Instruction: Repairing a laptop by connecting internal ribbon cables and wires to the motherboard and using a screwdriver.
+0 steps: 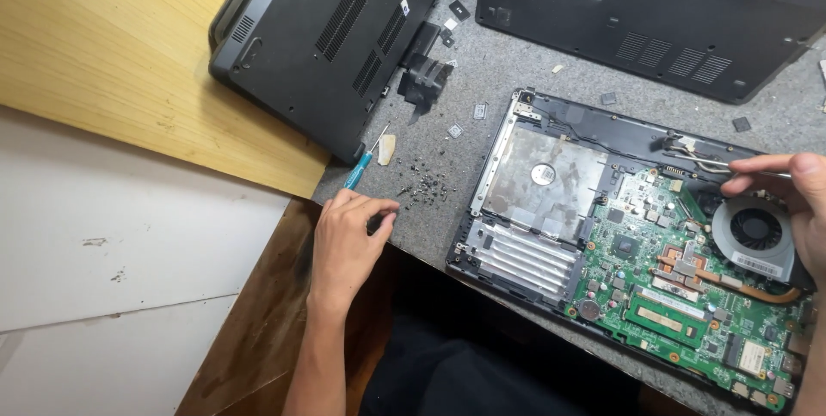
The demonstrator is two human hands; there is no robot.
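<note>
Our left hand [344,240] curled at the mat's edge, fingertips pinching near the little pile of screws [422,191], blue screwdriver [361,165] just above it, our right hand [796,197] pinching thin tweezers [742,168] over the opened laptop [637,248], beside its fan [755,231]

Bare grey mat [503,63] lying open between the laptops, loose screws [422,188] and a blue screwdriver [361,165] crowding its left edge, opened laptop [637,252] filling the right.

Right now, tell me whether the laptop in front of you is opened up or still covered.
Opened up. The laptop has no bottom cover: its green circuit board, cooling fan and copper heat pipe lie exposed.
</note>
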